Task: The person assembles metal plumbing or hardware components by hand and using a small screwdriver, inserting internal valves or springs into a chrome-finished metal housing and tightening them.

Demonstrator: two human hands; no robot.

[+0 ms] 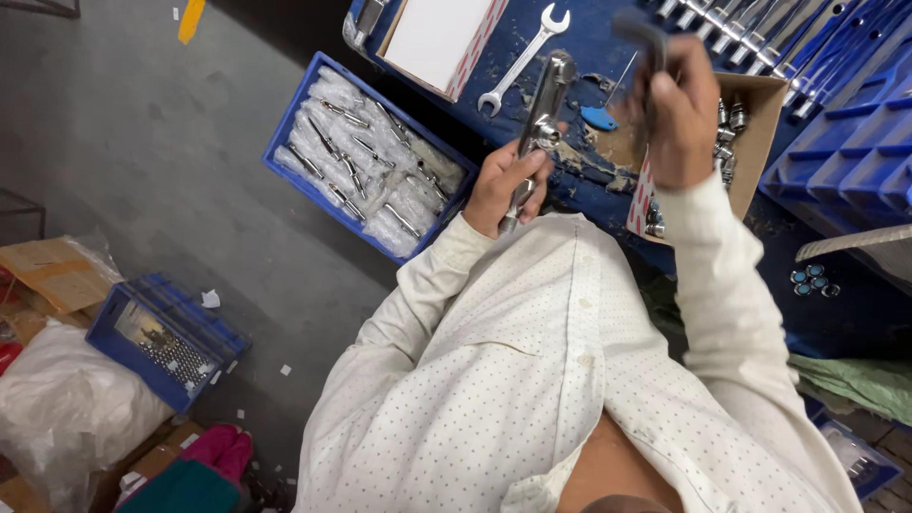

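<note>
Your left hand grips that chrome ratchet handle, right hand clutches a blurry dark tool, so a loose grip could drop either onto the surface underneath.

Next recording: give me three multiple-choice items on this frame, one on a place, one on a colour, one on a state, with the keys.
1. Where does the open-end wrench lie?
A. on the blue workbench
B. in the blue crate
C. on the floor

2. What colour is the crate of bagged tools?
A. red
B. blue
C. green

3. What is the left hand doing?
A. resting flat on the bench
B. hanging empty
C. gripping a chrome ratchet handle

Answers:
1 A, it lies flat on the bench beside the white box.
2 B, its rim and walls are blue.
3 C, the fingers wrap the handle; the right hand holds a dark tool raised.
</note>
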